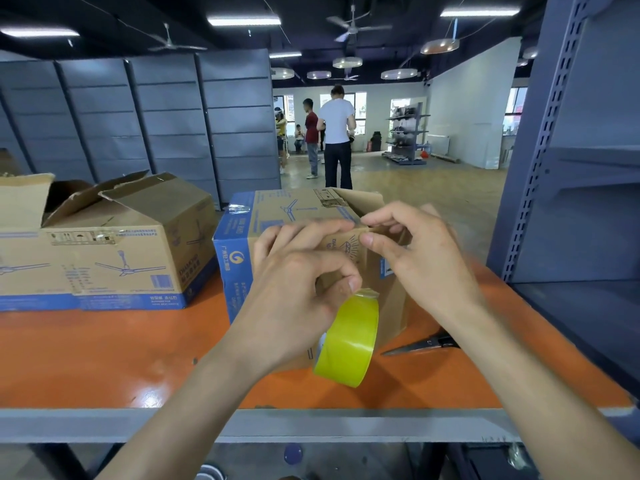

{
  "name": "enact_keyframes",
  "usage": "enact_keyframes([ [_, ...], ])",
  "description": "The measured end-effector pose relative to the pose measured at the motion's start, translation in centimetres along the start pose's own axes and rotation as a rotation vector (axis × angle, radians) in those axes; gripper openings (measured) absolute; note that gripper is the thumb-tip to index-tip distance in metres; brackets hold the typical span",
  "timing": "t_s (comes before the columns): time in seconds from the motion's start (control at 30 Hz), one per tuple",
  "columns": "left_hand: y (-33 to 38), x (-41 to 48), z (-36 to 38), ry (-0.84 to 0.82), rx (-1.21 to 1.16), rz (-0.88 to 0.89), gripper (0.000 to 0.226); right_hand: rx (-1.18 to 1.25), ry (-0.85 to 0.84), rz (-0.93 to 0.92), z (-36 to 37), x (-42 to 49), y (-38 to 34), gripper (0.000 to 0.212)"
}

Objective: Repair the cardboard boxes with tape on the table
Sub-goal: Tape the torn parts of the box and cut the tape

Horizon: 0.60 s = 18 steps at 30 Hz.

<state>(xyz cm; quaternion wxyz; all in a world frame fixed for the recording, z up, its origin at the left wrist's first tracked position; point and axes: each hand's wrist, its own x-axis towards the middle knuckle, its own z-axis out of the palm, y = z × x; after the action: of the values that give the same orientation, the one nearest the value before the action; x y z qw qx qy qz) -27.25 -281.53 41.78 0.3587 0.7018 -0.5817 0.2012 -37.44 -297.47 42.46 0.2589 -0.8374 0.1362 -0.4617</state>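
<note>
Holding yellow tape roll (348,341) against blue-edged cardboard box (294,216), flap raised

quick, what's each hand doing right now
Left hand: closed on the yellow tape roll.
Right hand: pinching at the box top edge; tape there cannot be told.

Bright ceiling strip lights (243,20), glare on the orange table (104,358), wide-angle bending at edges.

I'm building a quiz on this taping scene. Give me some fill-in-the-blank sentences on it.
1. The left hand holds a roll of tape coloured ____.
2. The scissors lie on the table, whose top is ____.
3. The right hand pinches at the ____ box.
4. The box on the left has its flaps ____.

Missing: yellow; orange; cardboard; open
</note>
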Motion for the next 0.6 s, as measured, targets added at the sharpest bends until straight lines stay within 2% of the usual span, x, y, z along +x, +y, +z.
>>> enact_keyframes([
  [0.27,0.5,0.0,-0.7,0.005,-0.122,-0.071,0.012,-0.08,0.056,-0.1,-1.1,-1.1,-0.6,0.025],
  [0.5,1.1,0.3,-1.3,0.099,-0.255,-0.125,0.008,0.022,0.048,0.038,-1.6,-3.9,-1.3,0.022],
  [0.6,1.6,0.2,-1.7,0.181,-0.315,-0.15,0.011,0.133,-0.025,0.144,-1.4,-5.7,-2.0,0.026],
])
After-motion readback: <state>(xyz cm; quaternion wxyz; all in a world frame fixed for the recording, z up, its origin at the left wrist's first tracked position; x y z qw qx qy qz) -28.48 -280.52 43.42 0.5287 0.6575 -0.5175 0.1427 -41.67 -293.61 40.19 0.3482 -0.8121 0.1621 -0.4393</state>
